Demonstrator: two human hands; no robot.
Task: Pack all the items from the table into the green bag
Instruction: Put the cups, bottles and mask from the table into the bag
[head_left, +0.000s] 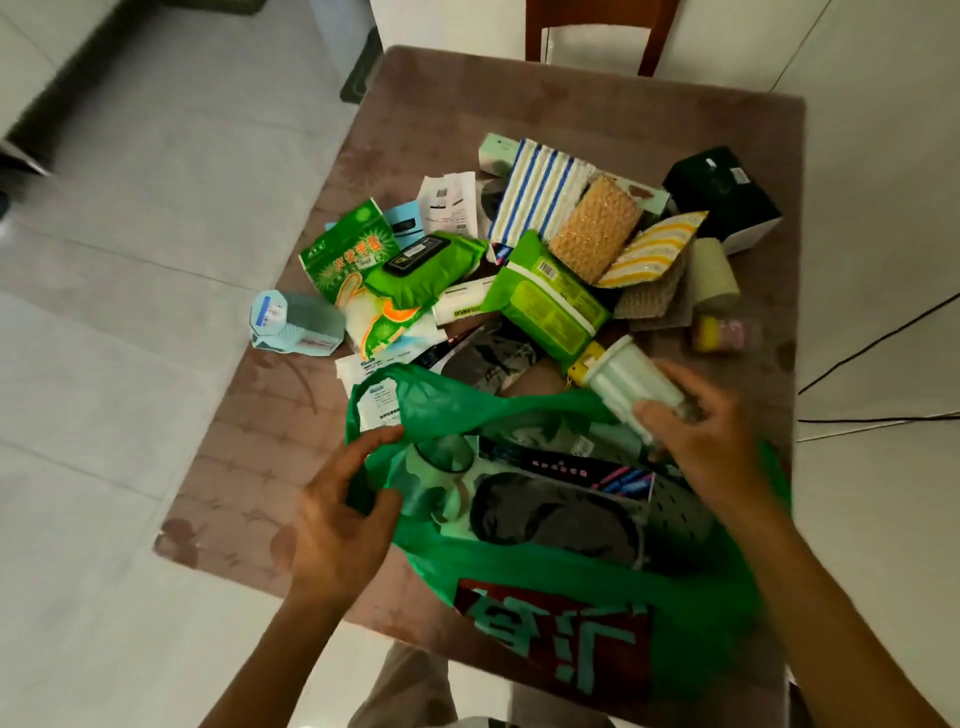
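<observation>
Head view: green bag (597, 582) at 6 o'clock on the surface (597, 104), mouth open; left hand (340, 525) fingers pinch its rim; right hand (706, 441) fingers clamp a pale cup (631, 382); loose packets at 12 o'clock.
</observation>
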